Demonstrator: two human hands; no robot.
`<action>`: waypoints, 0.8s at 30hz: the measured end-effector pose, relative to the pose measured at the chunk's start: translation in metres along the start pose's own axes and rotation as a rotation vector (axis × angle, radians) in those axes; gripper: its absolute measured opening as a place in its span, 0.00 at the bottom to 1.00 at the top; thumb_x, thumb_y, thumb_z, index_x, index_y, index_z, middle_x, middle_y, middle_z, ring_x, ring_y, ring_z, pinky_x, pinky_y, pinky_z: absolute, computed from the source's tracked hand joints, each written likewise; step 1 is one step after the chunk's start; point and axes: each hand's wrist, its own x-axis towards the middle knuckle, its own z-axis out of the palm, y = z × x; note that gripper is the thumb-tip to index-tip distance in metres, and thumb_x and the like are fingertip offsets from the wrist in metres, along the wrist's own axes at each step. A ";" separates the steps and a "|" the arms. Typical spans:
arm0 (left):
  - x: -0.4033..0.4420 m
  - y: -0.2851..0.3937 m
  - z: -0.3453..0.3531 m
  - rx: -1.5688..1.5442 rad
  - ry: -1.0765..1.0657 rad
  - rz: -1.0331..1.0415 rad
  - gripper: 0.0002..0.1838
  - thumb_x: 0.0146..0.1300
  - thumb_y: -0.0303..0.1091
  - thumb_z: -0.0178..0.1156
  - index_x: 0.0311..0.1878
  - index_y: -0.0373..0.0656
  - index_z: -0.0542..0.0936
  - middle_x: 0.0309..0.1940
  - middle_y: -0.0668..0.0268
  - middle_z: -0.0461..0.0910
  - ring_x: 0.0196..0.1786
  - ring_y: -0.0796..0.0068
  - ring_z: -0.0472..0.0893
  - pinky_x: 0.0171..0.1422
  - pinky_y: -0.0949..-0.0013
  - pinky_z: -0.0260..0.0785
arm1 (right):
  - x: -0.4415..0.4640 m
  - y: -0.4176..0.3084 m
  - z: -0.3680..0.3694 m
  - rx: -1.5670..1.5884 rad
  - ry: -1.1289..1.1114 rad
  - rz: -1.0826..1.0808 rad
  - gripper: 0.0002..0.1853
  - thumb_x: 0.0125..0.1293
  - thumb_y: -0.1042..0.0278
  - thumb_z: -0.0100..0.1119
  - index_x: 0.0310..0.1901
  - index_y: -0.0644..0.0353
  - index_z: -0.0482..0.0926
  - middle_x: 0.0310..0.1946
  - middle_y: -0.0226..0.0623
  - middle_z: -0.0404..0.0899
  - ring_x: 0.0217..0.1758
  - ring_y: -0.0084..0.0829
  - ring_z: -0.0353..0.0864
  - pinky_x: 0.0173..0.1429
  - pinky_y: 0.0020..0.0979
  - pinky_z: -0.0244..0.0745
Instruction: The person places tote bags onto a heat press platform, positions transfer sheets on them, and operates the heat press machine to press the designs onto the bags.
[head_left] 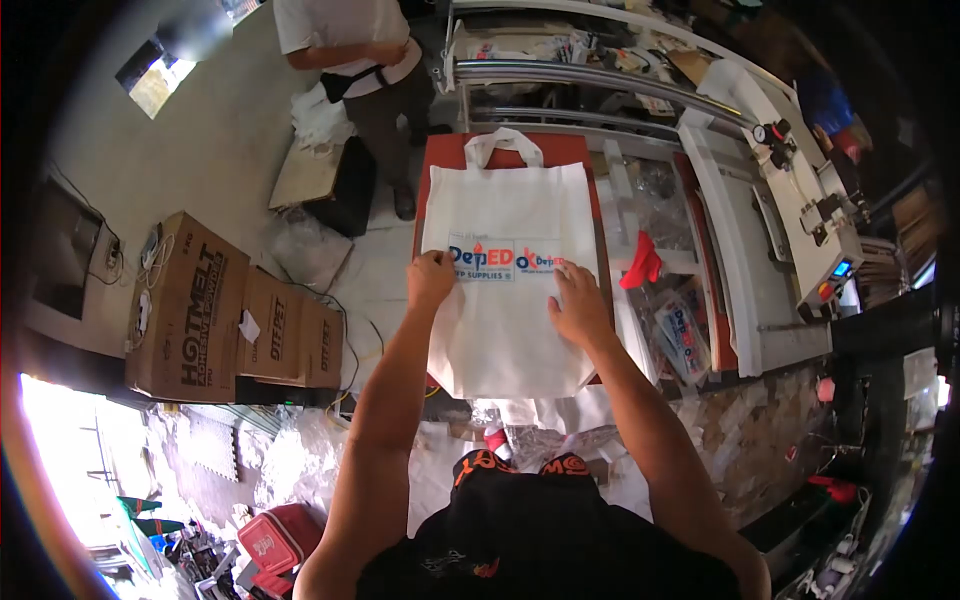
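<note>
A white tote bag [512, 345] lies flat on a red heat-press bed [572, 150], its handle loop at the far end. Across its upper middle rests a clear transfer film [499, 262] with blue and red "DepED" lettering. My left hand [430, 278] has its fingers closed at the film's left edge. On the right end of the print, my right hand [580, 305] lies with fingers apart, touching the film and the bag.
The heat press frame [728, 250] and its control box [838, 275] stand on the right. A red cloth [642, 262] and another printed film [683, 338] lie beside the bed. Cardboard boxes [190, 310] are stacked left. A person [365, 70] stands beyond the bed.
</note>
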 end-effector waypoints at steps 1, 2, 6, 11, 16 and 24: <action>-0.005 0.007 -0.006 0.077 -0.034 0.008 0.15 0.63 0.38 0.62 0.47 0.38 0.85 0.42 0.50 0.86 0.46 0.49 0.84 0.51 0.56 0.75 | 0.001 0.002 0.002 -0.021 -0.012 -0.005 0.29 0.62 0.62 0.61 0.63 0.67 0.72 0.67 0.47 0.66 0.70 0.49 0.64 0.71 0.47 0.66; -0.011 0.003 -0.006 0.077 -0.032 0.008 0.15 0.63 0.38 0.62 0.47 0.38 0.85 0.42 0.50 0.86 0.46 0.49 0.84 0.51 0.56 0.75 | 0.001 0.003 0.004 -0.041 -0.026 -0.007 0.29 0.62 0.61 0.60 0.63 0.67 0.72 0.69 0.48 0.65 0.71 0.51 0.63 0.71 0.48 0.66; -0.042 -0.013 -0.014 0.248 0.134 0.400 0.22 0.63 0.40 0.61 0.60 0.44 0.79 0.60 0.56 0.77 0.58 0.51 0.76 0.61 0.55 0.70 | 0.000 0.003 0.007 -0.050 -0.041 -0.001 0.29 0.63 0.61 0.58 0.64 0.68 0.72 0.70 0.49 0.63 0.71 0.54 0.63 0.70 0.50 0.66; -0.062 -0.030 -0.011 0.550 0.097 0.601 0.23 0.67 0.42 0.56 0.63 0.46 0.77 0.66 0.64 0.73 0.62 0.58 0.73 0.63 0.51 0.67 | 0.000 -0.005 0.002 -0.086 -0.038 0.020 0.30 0.62 0.63 0.58 0.64 0.69 0.71 0.71 0.49 0.62 0.71 0.54 0.63 0.70 0.51 0.65; -0.060 -0.032 -0.009 0.552 0.122 0.610 0.24 0.67 0.41 0.55 0.64 0.46 0.76 0.67 0.64 0.73 0.61 0.57 0.73 0.63 0.51 0.66 | 0.001 -0.009 -0.005 -0.080 -0.063 0.029 0.30 0.63 0.63 0.57 0.65 0.70 0.70 0.72 0.50 0.61 0.72 0.53 0.62 0.71 0.51 0.65; -0.063 -0.023 -0.015 0.569 0.088 0.617 0.26 0.68 0.40 0.54 0.68 0.42 0.71 0.67 0.59 0.73 0.59 0.53 0.73 0.64 0.51 0.66 | 0.000 -0.012 -0.016 -0.050 -0.037 0.058 0.30 0.64 0.63 0.57 0.66 0.70 0.68 0.71 0.51 0.61 0.72 0.53 0.62 0.72 0.48 0.64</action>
